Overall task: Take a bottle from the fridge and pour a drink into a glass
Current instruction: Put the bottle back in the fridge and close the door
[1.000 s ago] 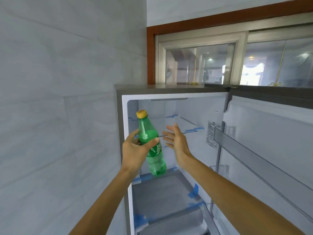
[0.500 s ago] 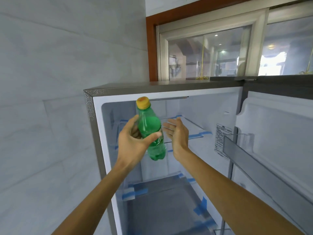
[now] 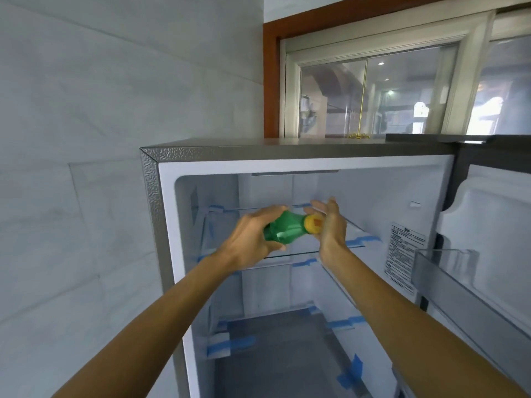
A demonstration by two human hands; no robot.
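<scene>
Head view: you've got 2 hands up in front of the open fridge (image 3: pixel 287 149), both at the height of its upper compartment.

Your L hand (image 3: pixel 248 239) grips 1 green bottle (image 3: pixel 283 229), fingers and thumb wrapped round the body. The bottle lies nearly sideways, just outside the fridge opening, w/ its 1 yellow cap (image 3: pixel 313 224) pointing to the R.

Your R hand (image 3: pixel 330 225) isn't gripping anything: fingers straight and pointing up, palm facing the cap (looks like it touches, can't say for sure).

Inside the fridge:
- 1 glass shelf (image 3: pixel 339 249), right behind your hands
- 1 grey shelf (image 3: pixel 287 354), lower down
- blue tape strips (image 3: pixel 231 344) on the shelf edges and corners, at least 8 in sight
- 1 printed label (image 3: pixel 402 254) on the R inner wall; text too small to read

Fridge door (image 3: pixel 494 225) stands open on the fridge's R, w/ 1 clear door bin (image 3: pixel 448 262) showing. Behind the fridge top there's 1 wood-framed window (image 3: pixel 373 96). To the fridge's L, pale tiled wall (image 3: pixel 100 124).
</scene>
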